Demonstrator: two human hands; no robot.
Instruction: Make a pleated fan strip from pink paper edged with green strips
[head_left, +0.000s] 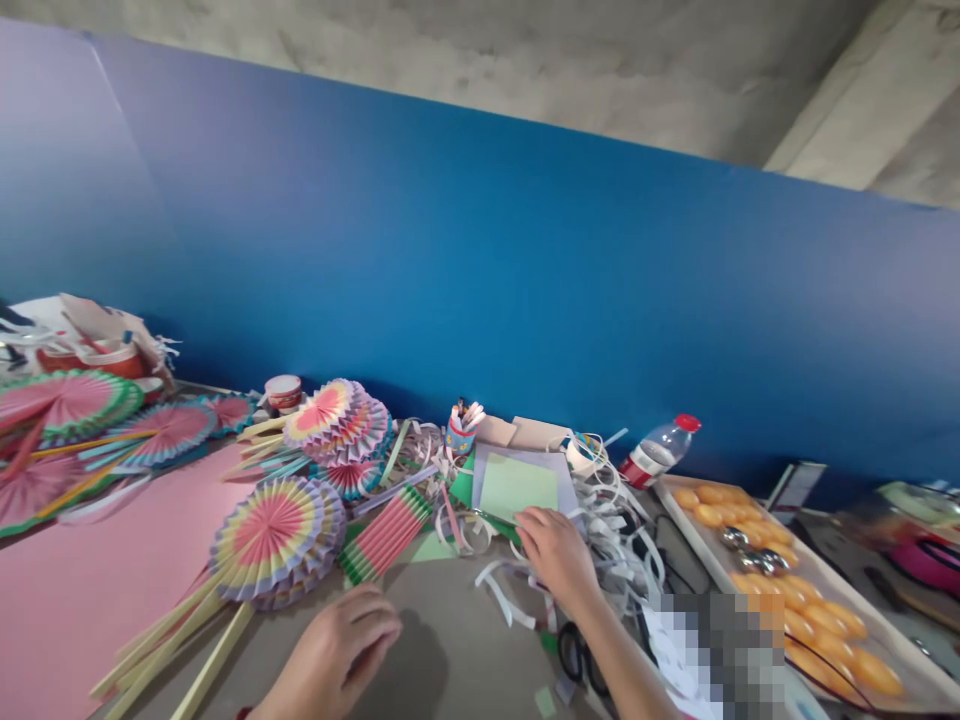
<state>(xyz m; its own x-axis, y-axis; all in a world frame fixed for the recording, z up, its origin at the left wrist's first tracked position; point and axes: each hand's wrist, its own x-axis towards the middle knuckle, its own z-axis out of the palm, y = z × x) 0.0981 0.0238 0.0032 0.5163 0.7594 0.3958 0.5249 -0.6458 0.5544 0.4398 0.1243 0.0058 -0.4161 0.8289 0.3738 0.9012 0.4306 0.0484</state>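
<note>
My right hand reaches over the near edge of a stack of light green paper and lilac paper. Its bent fingertips meet a thin dark-edged piece there, too small to name. My left hand hovers low over the grey table with fingers curled together and nothing visible in them. Just beyond it lies a pleated strip of pink and green paper. Left of that are round folded-paper fans with pale stick handles. Black-handled scissors lie beside my right forearm, partly covered by it.
White paper strips are heaped on the right, near a red-capped bottle. A tray holds orange egg-shaped pieces and silver ones. A pen cup stands before the blue partition. More fans and pink sheet lie left.
</note>
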